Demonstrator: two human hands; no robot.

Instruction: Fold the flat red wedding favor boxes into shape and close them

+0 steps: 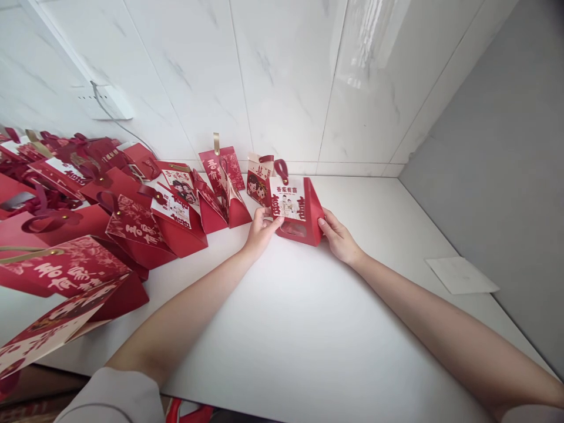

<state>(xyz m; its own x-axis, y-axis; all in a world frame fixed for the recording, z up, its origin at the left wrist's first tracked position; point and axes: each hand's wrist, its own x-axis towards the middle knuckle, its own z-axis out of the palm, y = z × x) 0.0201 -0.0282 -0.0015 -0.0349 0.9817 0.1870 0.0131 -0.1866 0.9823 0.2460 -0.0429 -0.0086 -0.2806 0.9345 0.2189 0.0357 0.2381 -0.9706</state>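
A red triangular gift box [314,214] with a white printed front, a clear window low down and a dark red ribbon loop on top stands upright near the back of the table. My left hand [261,232] grips its left side, thumb on the front. On the right side my right hand [339,235] holds it, thumb forward and the other fingers behind, partly hidden. Close behind and left of it is a cream and red gift box [259,179] with two cartoon figures.
Many red gift boxes [136,223] with ribbon handles crowd the left of the white table [317,329]. A white sheet [460,275] lies at the right edge. Behind are a tiled wall [286,82] and a power socket [106,101] with a cable.
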